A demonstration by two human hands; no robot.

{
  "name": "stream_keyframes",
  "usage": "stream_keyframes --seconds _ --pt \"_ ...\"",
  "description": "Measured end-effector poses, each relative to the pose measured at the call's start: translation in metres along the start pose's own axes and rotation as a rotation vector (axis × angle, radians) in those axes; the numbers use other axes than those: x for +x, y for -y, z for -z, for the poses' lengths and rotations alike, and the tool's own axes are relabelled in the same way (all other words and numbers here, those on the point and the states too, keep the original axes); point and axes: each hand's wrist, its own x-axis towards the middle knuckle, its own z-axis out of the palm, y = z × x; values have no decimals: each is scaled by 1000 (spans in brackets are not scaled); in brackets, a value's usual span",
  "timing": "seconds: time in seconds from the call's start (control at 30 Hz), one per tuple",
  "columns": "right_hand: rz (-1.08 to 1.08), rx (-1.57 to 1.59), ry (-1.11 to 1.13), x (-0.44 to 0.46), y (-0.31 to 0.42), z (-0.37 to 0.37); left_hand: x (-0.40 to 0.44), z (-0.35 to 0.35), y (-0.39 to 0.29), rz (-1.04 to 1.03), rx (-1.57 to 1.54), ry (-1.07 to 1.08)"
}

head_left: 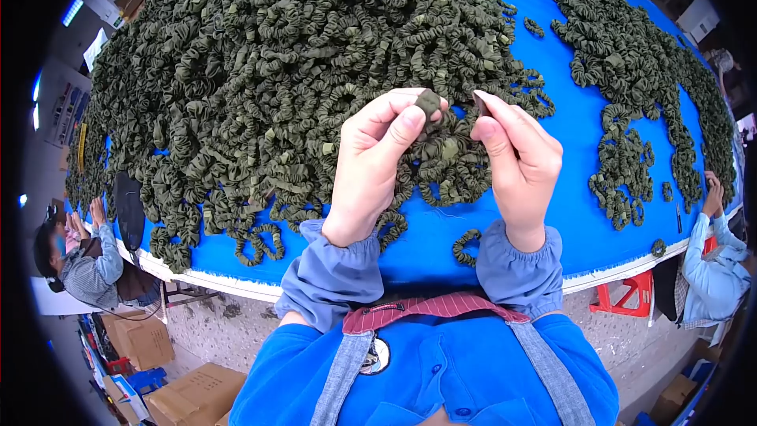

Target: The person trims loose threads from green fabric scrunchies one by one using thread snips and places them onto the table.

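My left hand (371, 162) is raised over the table and closed, its thumb and fingers pinching a dark green gathered-fabric scrunchie (428, 102). Close by on the right, my right hand (522, 158) is also closed, with a small dark piece of fabric (479, 104) between thumb and fingertips. Whether both hands grip the same scrunchie cannot be made out, as the pile behind has the same colour. A large heap of dark green scrunchies (260, 71) fills the table beyond my hands. One loose scrunchie (467, 247) lies below my right hand.
A blue-covered table (552, 134) carries more scrunchies (619, 39) on the right. Co-workers sit at the left (91, 268) and right (714, 268) edges. A slim tool (679, 218) lies near the right one. Cardboard boxes (197, 394) and a red stool (627, 293) stand on the floor.
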Motion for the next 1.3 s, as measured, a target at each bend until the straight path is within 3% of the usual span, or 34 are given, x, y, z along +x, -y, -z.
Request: stream_keyframes --seconds 0.13,0.5,0.63,0.7,0.73,0.8,0.87,0.9,0.97,1.13,1.23,1.3 --pt "4 -25 78 1 4 -1 1 -1 0 60 -144 -71" --pt "116 -188 108 -2 -4 -5 -1 -7 7 59 -79 -16" --pt "-184 296 -195 1 -13 -5 1 -6 7 27 -49 -21" --pt "-529 426 -32 5 1 2 1 -9 7 -27 -1 -8" --pt "-582 415 76 6 0 3 0 -13 8 -31 -30 30" --pt "-596 762 209 -3 -15 -3 -4 -19 8 16 -32 11" --pt "-598 674 138 -5 -20 11 -4 -23 4 89 -13 21" --pt "-625 624 96 -6 -21 20 -3 -20 8 5 169 34" --pt "-692 534 6 -12 -27 42 -3 -20 12 1 195 -47" --pt "-521 -130 -436 -25 -93 151 1 1 6 8 31 -36" --pt "-558 -399 -508 -37 -151 224 -8 -3 -4 -47 -23 -45" --pt "-530 -1034 -656 -51 -181 250 -13 -2 -17 -103 -49 -65"
